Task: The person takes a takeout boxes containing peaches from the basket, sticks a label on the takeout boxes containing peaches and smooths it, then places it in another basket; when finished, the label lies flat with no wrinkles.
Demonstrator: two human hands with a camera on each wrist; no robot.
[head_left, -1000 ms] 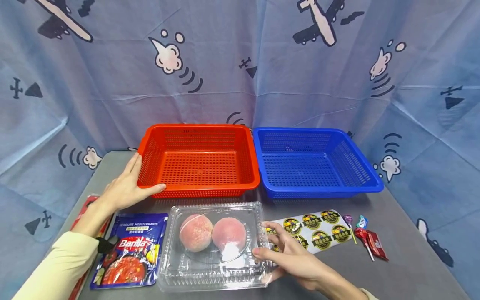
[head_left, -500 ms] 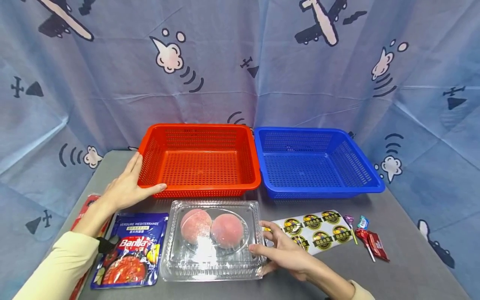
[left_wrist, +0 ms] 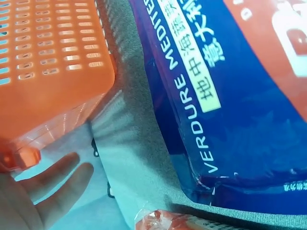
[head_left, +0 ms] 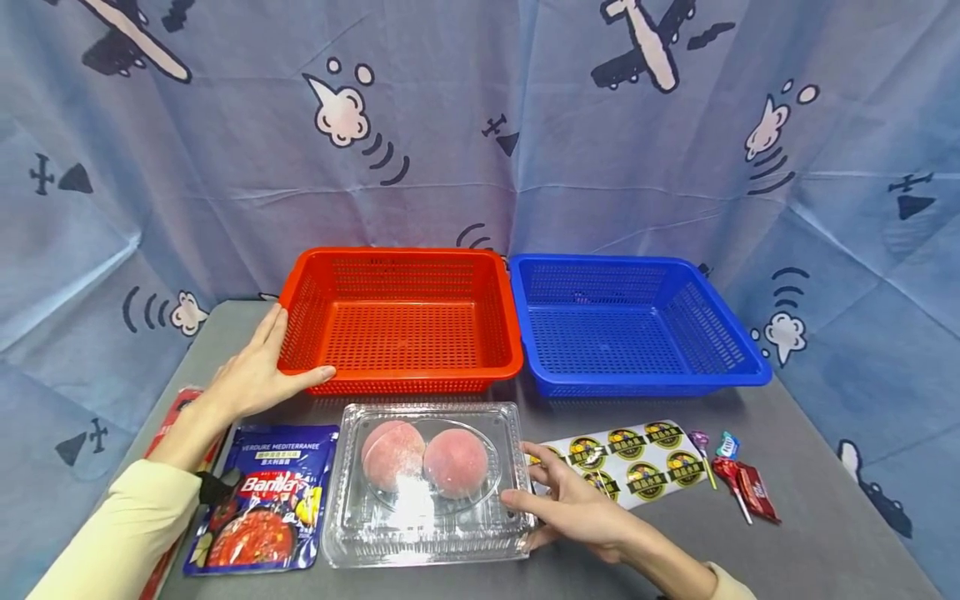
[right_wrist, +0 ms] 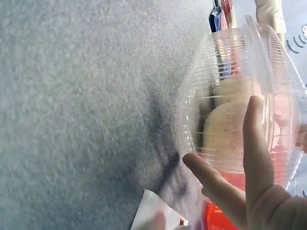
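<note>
A clear plastic clamshell box [head_left: 360, 533] with two pink peaches [head_left: 455, 462] inside sits at the front middle. My right hand [head_left: 577, 508] holds its right side, thumb on the lid and fingers against the lower side. The right wrist view shows the box wall [right_wrist: 225, 52] close up, with two fingers [right_wrist: 259, 148] lying along it. At the front left corner of the red basket [head_left: 420, 379] rests my left hand [head_left: 255, 375], its thumb across the rim and its other fingers extended beside the left wall. Those straight fingers [left_wrist: 62, 191] show in the left wrist view.
Left of the box lies a blue pasta sauce pouch [head_left: 258, 500], partly over a red packet [head_left: 168, 417]. A blue basket [head_left: 645, 379] adjoins the red one. A sticker sheet [head_left: 637, 462], a lollipop [head_left: 701, 450] and red-wrapped sweets [head_left: 753, 492] lie to the right.
The clear box with the peaches has shifted slightly away from me and looks flatter than a second ago, my right hand moving with it. My left hand has stayed at the red basket.
</note>
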